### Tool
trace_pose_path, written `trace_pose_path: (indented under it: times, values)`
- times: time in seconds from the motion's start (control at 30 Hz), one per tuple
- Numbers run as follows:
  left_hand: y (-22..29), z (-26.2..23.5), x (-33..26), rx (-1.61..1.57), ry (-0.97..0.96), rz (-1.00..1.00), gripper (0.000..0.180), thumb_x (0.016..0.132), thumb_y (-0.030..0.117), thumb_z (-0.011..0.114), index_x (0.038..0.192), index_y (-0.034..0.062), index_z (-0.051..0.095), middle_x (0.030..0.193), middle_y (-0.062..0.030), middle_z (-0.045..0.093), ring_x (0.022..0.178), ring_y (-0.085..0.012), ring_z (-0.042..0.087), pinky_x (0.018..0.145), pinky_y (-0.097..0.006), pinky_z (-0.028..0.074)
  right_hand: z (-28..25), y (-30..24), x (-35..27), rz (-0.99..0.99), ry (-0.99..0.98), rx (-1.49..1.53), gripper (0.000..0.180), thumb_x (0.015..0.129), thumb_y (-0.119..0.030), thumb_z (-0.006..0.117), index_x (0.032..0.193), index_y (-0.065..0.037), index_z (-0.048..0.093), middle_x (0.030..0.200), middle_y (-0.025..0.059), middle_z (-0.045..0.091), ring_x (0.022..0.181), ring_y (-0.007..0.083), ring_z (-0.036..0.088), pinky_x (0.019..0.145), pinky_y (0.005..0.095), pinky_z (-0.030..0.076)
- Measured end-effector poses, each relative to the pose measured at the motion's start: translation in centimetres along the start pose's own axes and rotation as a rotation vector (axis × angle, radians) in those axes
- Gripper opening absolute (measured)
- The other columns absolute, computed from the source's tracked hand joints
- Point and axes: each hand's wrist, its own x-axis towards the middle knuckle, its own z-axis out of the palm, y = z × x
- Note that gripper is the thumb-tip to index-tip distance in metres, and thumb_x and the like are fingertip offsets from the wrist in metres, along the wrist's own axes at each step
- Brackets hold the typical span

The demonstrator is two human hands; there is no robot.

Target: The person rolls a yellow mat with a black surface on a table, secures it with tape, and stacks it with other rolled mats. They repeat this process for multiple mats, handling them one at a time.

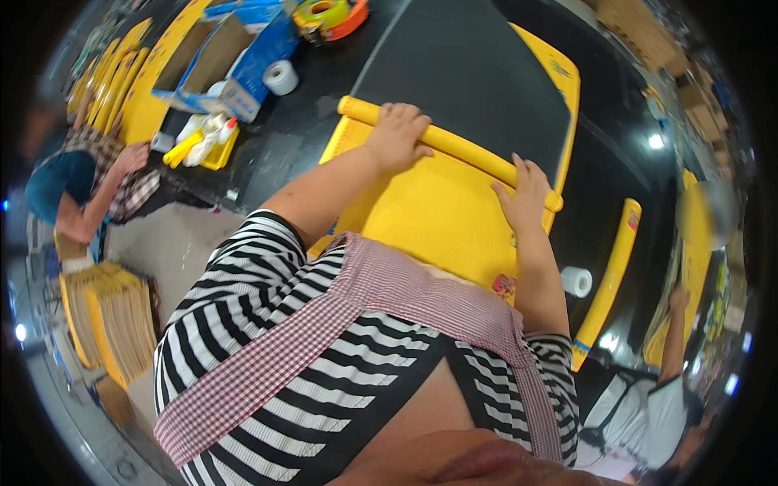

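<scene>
Yellow roll: the long yellow roll (pixel 470 154) lies under both hands, at the far side of a yellow sheet (pixel 429 211); it slants from upper left to lower right in the view, and whether roll and sheet are joined cannot be told
Roll at left hand: the left hand (pixel 395 136) rests on the roll's left part, with a length of roll projecting past it to the left end
Roll at right hand: the right hand (pixel 525 193) rests close to the roll's right end, which projects just past the hand; a bare span of roll lies between the hands
Left hand pose: palm down, fingers laid over the roll, thumb pointing right on the near side
Right hand pose: fingers over the roll toward the far side, thumb set apart toward the left on the near side
Hand state: both in contact with the roll, neither clenched into a fist; whether they grip it or only press on it cannot be told
Forearms: left runs diagonally up and to the right, elbow out; right runs nearly straight up, leaning slightly left
Dark sheet: a dark sheet (pixel 478 73) extends beyond the roll
Right of right forearm: a white roll (pixel 577 282), then a second yellow roll (pixel 612 279), both on the black table (pixel 604 166)
Beyond left forearm: a yellow tray (pixel 220 152) holding bottles, near a blue box (pixel 251 85)
</scene>
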Motion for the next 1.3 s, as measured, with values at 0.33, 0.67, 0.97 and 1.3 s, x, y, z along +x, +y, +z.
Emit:
trace_pose_path:
  times: [0.33, 0.67, 0.97, 1.3]
  values:
    - [2.6, -2.9, -4.8, 0.079, -0.255, -0.033, 0.049, 0.080, 0.028, 0.084, 0.123, 0.0117, 0.065, 0.115, -0.0142, 0.058, 0.111, -0.0354, 0.054, 0.098, -0.048, 0.041, -3.2, -3.8, -4.6, -0.054, -0.238, -0.156, 0.041, 0.091, -0.040, 0.071, 0.119, -0.011, 0.068, 0.103, 0.0104, 0.062, 0.103, 0.0303, 0.059, 0.090, 0.0435, 0.047]
    - [8.4, -9.2, -11.0, -0.049, -0.446, 0.007, 0.068, 0.090, 0.058, 0.071, 0.140, 0.0122, 0.062, 0.133, -0.0206, 0.054, 0.126, -0.0407, 0.050, 0.110, -0.054, 0.036, -7.7, -7.5, -14.4, -0.081, -0.239, 0.108, 0.073, 0.089, -0.051, 0.078, 0.146, -0.009, 0.058, 0.142, 0.0216, 0.054, 0.136, 0.0387, 0.048, 0.117, 0.0481, 0.038]
    - [3.1, -5.4, -2.3, -0.089, -0.352, 0.005, 0.066, 0.085, 0.052, 0.079, 0.138, 0.0153, 0.066, 0.141, -0.0167, 0.055, 0.137, -0.0377, 0.046, 0.118, -0.049, 0.032, -7.6, -6.0, -6.7, 0.039, -0.365, 0.117, 0.036, 0.096, -0.040, 0.070, 0.111, -0.008, 0.072, 0.114, 0.0112, 0.066, 0.117, 0.0324, 0.058, 0.107, 0.0434, 0.046]
    - [4.6, -2.7, -3.7, -0.118, -0.369, -0.150, 0.037, 0.093, 0.019, 0.075, 0.127, 0.0101, 0.069, 0.128, -0.0136, 0.064, 0.118, -0.0354, 0.059, 0.102, -0.045, 0.046, -4.1, -7.3, -7.3, 0.064, -0.163, -0.007, 0.081, 0.096, -0.053, 0.067, 0.156, -0.005, 0.044, 0.164, 0.0181, 0.040, 0.156, 0.0351, 0.030, 0.130, 0.0511, 0.017]
